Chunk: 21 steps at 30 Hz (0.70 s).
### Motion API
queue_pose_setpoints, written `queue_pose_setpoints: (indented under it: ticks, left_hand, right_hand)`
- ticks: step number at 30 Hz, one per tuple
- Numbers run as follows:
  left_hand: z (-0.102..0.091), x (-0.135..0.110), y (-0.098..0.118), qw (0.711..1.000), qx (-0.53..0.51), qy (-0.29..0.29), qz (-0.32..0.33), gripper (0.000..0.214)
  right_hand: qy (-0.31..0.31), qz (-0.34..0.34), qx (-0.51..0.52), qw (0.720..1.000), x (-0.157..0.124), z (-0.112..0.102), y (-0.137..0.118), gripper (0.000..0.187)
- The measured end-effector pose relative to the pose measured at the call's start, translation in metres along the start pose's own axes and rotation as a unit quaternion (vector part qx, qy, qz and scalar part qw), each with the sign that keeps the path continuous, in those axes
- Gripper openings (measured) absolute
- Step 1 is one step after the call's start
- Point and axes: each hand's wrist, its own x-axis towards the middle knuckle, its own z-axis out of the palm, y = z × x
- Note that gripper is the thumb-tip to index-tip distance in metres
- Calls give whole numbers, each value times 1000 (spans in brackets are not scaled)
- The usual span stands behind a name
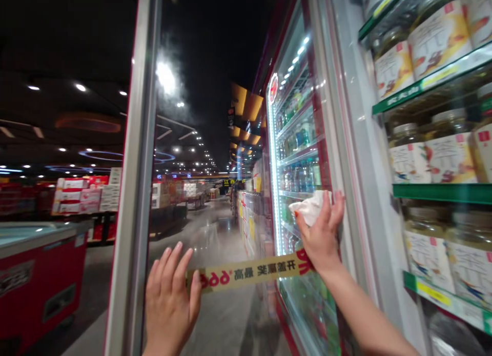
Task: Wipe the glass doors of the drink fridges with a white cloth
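A glass door in a grey metal frame (132, 202) stands in front of me, with a yellow sticker strip (249, 276) running across its pane. My left hand (169, 294) lies spread against the lower left of the glass, over the strip's left end. Near the pane's right side, my right hand (323, 233) presses a crumpled white cloth (309, 208) to the glass, just above the strip's other end. Part of the cloth is hidden behind the fingers.
Shelves of labelled jars (442, 156) rise close on the right. Through the glass show a lit drinks cooler (298, 125) and a shop aisle (219, 222). A red chest freezer (42, 279) stands at left, with stacked boxes (80, 192) behind it.
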Motion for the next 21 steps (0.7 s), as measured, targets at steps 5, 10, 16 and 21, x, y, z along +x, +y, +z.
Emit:
queue_pose_setpoints:
  ticks: [5,10,16,21]
  left_hand:
    - [4,-6,-3,1000,-5,-11,-6,78]
    - [10,21,-3,1000,6,11,-25,71]
    - [22,38,6,999,38,-16,-34,81]
    - [18,31,3,998,19,-15,-58,89]
  right_hand:
    - [-101,-29,-2,994,-23,5,-37,70]
    - [-263,-248,54,931,-56,8,-88,97]
    - [-118,60,-15,991,55,41,-54,78]
    - [-209,-207,39,955,40,62,-116,78]
